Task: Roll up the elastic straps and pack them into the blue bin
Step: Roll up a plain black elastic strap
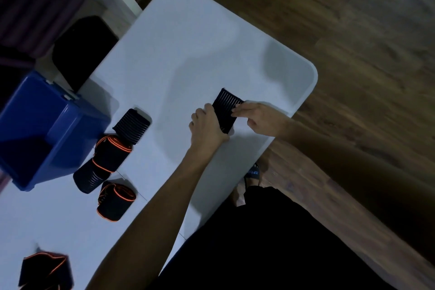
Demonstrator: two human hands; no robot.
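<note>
Both hands work a black ribbed strap [227, 110] lying near the right edge of the white surface [179, 37]: the left hand [207, 125] grips its near-left side with curled fingers, and the right hand [256, 117] pinches its right edge. Elastic springs back, so a slack pinch could let the roll loosen or skew into a cone. The strap sits close to the surface's edge and could slide off to the floor. The blue bin [40, 129] stands well apart at the left, beside several rolled straps [110, 155], so the roll may unwind during the carry across.
</note>
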